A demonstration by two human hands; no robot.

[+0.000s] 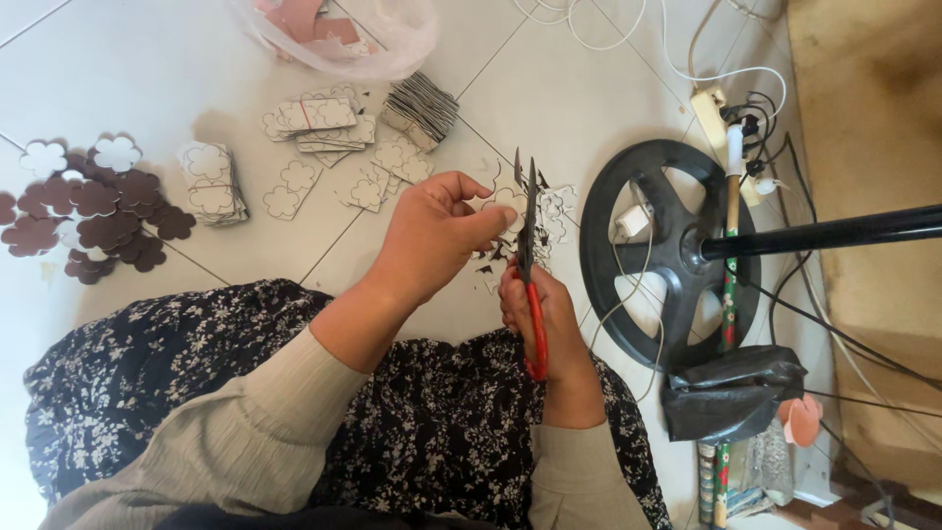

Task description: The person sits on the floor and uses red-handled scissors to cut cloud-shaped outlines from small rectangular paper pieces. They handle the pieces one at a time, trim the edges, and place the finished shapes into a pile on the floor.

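Cutting a flower shape with red-handled scissors over a tiled floor.

A clear plastic bag (378,39) lies at the top, with stacks of white flower-marked cards (324,123) below it and brown cut flowers (103,211) at left. The left hand (432,236) pinches a white card piece (510,201) at its fingertips, against the upright blades. The right hand (549,324) is closed around the scissors (530,265).

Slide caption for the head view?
Right hand works red-handled scissors on a card piece held by left hand.
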